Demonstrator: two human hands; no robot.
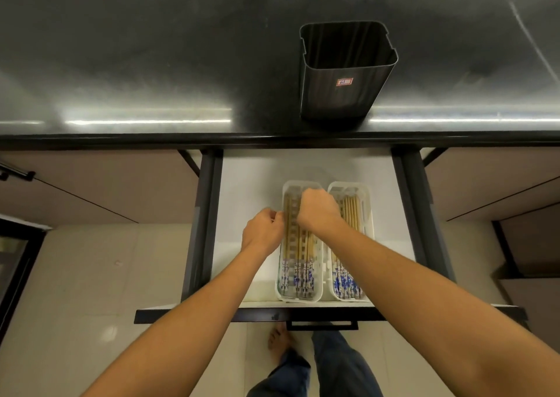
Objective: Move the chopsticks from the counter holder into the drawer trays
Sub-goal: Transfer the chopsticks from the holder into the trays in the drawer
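Both hands work over the left tray (285, 298), which serves here as the landmark. The right hand (318, 211) hovers above the tray's far half, curled into a fist with the knuckles up; the fingers are tucked under, so whether they pinch any chopsticks cannot be told. The left hand (263, 231) sits at the tray's left rim, fingers bent inward, its fingertips touching the outermost chopstick or the rim itself; which one is not clear.

Inside the left tray lie chopsticks (298, 272), lengthwise, pale wood with blue-and-white patterned ends pointing toward the near end of the tray. Just right of this tray, side by side and touching or nearly so, stands a second white tray (368, 214), holding a second bundle of chopsticks (351, 211) laid the same way.

Both trays rest on the white floor of an open drawer (242, 184), pushed toward its right and near side. The drawer's dark front with a handle (321, 325) is just nearer than the trays.

Beyond the left tray, above the drawer, runs the dark glossy desk (151, 63). On it, farther back and slightly right of the tray, stands the black holder (345, 93), upright, open-topped, with a small red label on its front; no chopsticks show inside it.

Below the drawer front, a bare foot (280, 343) and blue trouser legs (342, 366) stand on the pale tiled floor (91, 275).
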